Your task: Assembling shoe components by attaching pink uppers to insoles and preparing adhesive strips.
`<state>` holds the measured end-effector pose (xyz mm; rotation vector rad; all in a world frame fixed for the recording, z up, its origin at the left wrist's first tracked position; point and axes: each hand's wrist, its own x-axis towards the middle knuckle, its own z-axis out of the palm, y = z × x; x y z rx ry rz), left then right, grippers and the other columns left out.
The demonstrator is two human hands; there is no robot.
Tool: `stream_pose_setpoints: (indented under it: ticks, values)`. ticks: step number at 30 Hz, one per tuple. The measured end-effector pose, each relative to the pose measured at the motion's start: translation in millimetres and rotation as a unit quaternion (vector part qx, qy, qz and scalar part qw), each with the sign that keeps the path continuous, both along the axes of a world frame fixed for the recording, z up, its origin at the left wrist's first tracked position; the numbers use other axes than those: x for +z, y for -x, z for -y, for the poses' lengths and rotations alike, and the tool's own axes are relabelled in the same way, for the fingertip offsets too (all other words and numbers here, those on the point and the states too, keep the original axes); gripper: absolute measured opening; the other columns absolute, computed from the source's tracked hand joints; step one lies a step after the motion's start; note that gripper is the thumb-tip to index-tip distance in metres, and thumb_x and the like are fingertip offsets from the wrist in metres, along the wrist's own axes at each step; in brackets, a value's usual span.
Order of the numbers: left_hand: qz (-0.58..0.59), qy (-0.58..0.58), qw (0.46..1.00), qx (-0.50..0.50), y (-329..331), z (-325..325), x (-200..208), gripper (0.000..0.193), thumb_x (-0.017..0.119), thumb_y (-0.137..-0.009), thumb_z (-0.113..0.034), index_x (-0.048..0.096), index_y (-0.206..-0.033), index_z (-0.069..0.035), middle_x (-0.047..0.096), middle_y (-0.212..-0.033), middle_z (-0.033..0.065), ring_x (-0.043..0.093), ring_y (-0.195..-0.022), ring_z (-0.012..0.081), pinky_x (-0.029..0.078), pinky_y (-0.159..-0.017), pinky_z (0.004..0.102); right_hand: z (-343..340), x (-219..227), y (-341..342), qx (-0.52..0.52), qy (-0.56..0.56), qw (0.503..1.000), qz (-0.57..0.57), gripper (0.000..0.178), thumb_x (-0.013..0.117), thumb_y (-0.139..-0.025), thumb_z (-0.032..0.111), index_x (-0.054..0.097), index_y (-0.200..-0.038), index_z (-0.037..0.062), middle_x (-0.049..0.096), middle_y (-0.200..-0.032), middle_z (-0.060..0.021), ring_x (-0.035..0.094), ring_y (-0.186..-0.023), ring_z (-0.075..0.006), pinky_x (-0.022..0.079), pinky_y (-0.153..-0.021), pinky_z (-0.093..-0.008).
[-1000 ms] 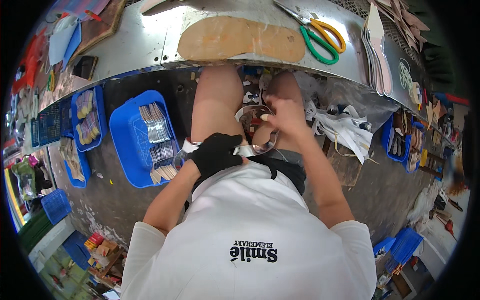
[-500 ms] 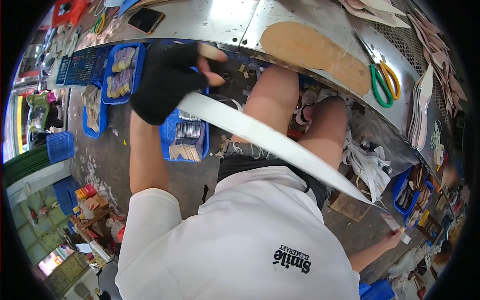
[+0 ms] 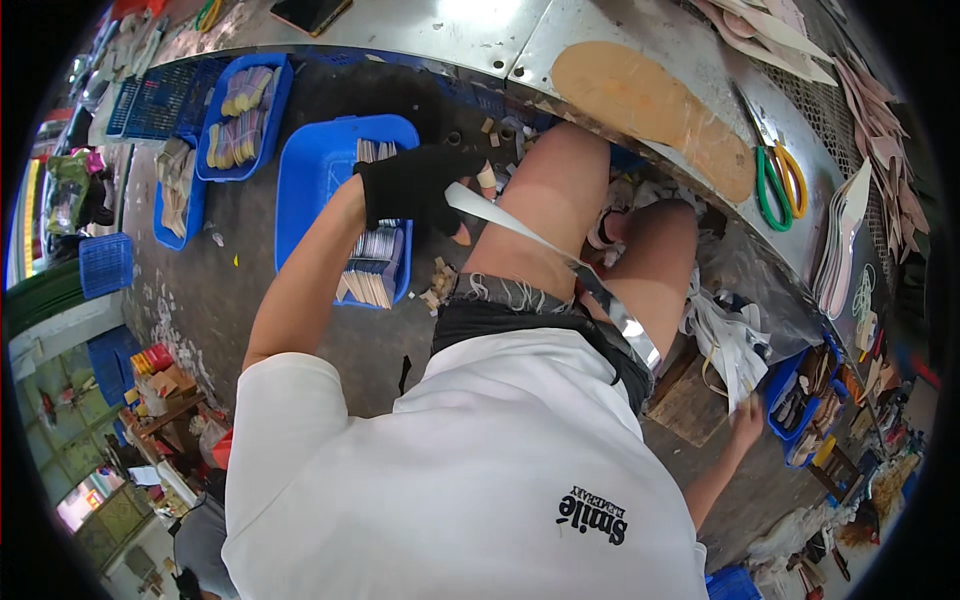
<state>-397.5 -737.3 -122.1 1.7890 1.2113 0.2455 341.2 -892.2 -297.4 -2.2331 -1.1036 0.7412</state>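
My left hand (image 3: pixel 425 195), in a black fingerless glove, is closed round one end of a long white strip (image 3: pixel 500 216). From there the strip slants down across my thighs, twisting to show a shiny face near the hem of my shirt. Out to the right, my bare right hand (image 3: pixel 745 422) has its fingers bent against the lower end of a bunch of white strips (image 3: pixel 735 350) that hangs beside my knee. What its fingertips hold is too small to make out. Behind my left wrist stands a blue basket (image 3: pixel 302 190) with bundled flat pieces (image 3: pixel 370 268) in it.
A metal worktable (image 3: pixel 440 30) curves ahead, bearing a brown sole-shaped board (image 3: pixel 650 115), scissors (image 3: pixel 775 180) with green and yellow handles, and pale cut pieces (image 3: pixel 840 245). Blue baskets (image 3: pixel 240 115) stand at left; another blue basket (image 3: pixel 795 405) sits at right. A wooden box (image 3: pixel 690 405) lies beside my leg.
My left hand has moved right and slightly down, over my thigh, with the strip. My right hand has come up and inward to the hanging white strips. The held strip has slackened and twisted.
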Motion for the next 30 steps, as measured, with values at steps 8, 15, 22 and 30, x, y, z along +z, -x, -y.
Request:
stream_pose_setpoints:
  ticks: [8, 15, 22, 30]
  values:
    - [0.181, -0.102, 0.974, 0.09, 21, -20, -7, 0.012, 0.061, -0.075, -0.004, 0.06, -0.087, -0.004, 0.063, -0.083, 0.0038, 0.059, -0.081, 0.0121, 0.046, -0.075, 0.0257, -144, 149, 479, 0.56, -0.138, 0.809, -0.114, 0.059, 0.073, -0.073, 0.023, 0.049, -0.121, 0.0006, 0.058, -0.108, -0.0108, 0.056, -0.102, -0.0251, 0.046, -0.084, -0.0384]
    - [0.183, -0.15, 0.956, 0.172, 17, -2, -102, 0.027, 0.064, -0.072, 0.002, 0.061, -0.098, -0.004, 0.063, -0.087, 0.0073, 0.061, -0.082, 0.0163, 0.048, -0.073, 0.0287, -177, 199, 467, 0.327, 0.026, 0.69, -0.645, 0.022, 0.054, -0.09, 0.017, 0.058, -0.103, -0.0005, 0.06, -0.067, -0.0075, 0.056, -0.048, -0.0121, 0.04, -0.033, -0.0221]
    - [0.076, -0.359, 0.913, 0.178, -58, 2, -51, 0.048, 0.071, -0.068, -0.015, 0.059, -0.115, -0.009, 0.064, -0.1, 0.0139, 0.062, -0.088, 0.025, 0.048, -0.079, 0.0359, -190, 216, 442, 0.431, -0.024, 0.706, -0.561, 0.041, 0.061, -0.086, 0.038, 0.056, -0.083, -0.002, 0.059, -0.067, -0.0104, 0.056, -0.051, -0.017, 0.045, -0.044, -0.0279]
    - [0.003, -0.276, 0.933, 0.231, 66, -10, -68, 0.021, 0.069, -0.07, -0.002, 0.067, -0.091, -0.005, 0.067, -0.089, 0.0103, 0.065, -0.086, 0.0238, 0.05, -0.076, 0.0316, -204, 199, 359, 0.393, -0.142, 0.494, -0.763, 0.035, 0.065, -0.081, 0.038, 0.059, -0.06, 0.0102, 0.054, -0.046, -0.0038, 0.048, -0.034, -0.0128, 0.048, -0.048, -0.0311]
